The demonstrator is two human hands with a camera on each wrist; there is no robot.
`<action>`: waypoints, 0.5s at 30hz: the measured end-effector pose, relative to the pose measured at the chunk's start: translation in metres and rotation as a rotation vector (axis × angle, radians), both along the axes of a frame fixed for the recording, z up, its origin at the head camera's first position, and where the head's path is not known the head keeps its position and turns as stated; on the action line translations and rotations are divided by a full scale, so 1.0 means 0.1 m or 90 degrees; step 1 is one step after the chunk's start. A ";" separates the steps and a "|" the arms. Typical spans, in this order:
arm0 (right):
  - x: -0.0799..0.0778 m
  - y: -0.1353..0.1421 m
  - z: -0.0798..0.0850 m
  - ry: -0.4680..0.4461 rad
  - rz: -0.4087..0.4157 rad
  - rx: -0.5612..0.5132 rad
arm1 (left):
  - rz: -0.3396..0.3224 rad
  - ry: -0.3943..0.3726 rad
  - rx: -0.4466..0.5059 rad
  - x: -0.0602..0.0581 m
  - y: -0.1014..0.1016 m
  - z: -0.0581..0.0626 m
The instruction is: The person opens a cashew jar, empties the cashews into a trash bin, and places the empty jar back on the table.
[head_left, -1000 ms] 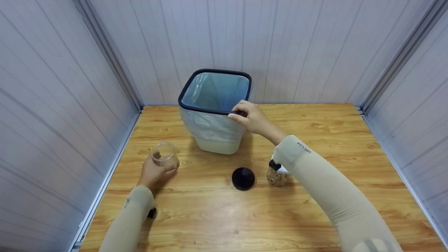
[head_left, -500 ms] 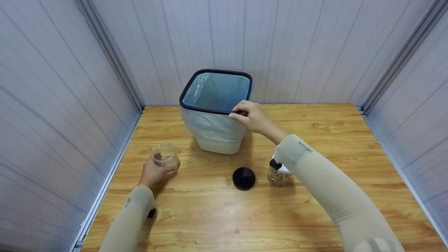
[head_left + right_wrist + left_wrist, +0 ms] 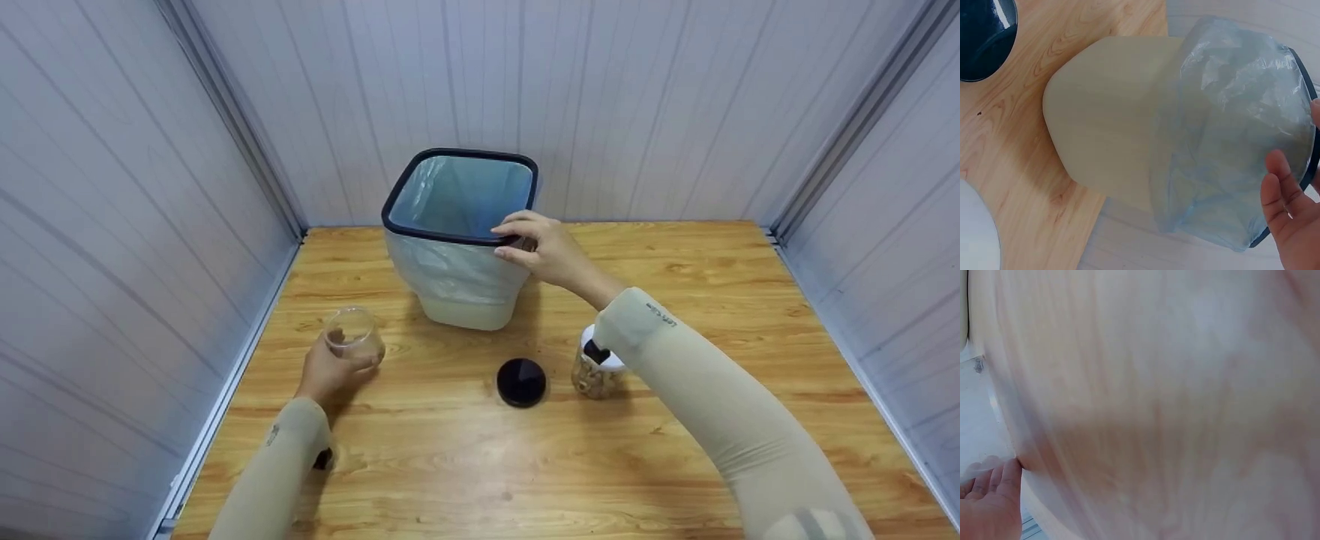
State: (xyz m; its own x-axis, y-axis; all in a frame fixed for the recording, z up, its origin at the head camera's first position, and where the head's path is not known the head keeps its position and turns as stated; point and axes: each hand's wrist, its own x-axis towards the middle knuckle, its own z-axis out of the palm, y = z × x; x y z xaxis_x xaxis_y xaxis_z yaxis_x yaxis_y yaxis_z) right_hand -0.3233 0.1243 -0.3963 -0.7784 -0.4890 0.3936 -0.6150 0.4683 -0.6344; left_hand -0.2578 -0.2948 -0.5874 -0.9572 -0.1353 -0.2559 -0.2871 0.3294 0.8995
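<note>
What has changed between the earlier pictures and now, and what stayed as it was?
The right hand has loosened its pinch on the black rim of the bin: thumb and fingertips have spread apart, and the hand has edged slightly right; whether it still touches the rim is unclear. The left hand still holds the clear cup; the bin, black lid and white-lidded jar stayed put.

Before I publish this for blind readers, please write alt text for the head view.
A person's right hand is at the black rim of a bin lined with plastic; the left hand holds a clear container. On the wooden table are a round black item and a white-lidded jar.
</note>
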 end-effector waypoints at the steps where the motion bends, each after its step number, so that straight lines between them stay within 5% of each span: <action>1: 0.01 0.02 0.01 0.009 0.000 -0.004 | 0.000 -0.001 0.001 0.00 0.00 0.01; 15: 0.08 0.23 0.10 0.071 0.000 -0.028 | 0.008 -0.019 0.016 -0.01 0.01 0.00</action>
State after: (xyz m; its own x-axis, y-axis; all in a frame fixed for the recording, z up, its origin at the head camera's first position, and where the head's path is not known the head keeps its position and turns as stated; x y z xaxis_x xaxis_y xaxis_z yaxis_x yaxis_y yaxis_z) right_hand -0.3149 0.1477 -0.3864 -0.7287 -0.4687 0.4993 -0.6828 0.4416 -0.5820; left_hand -0.2592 -0.2933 -0.5871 -0.9475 -0.1398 -0.2874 -0.3173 0.3026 0.8988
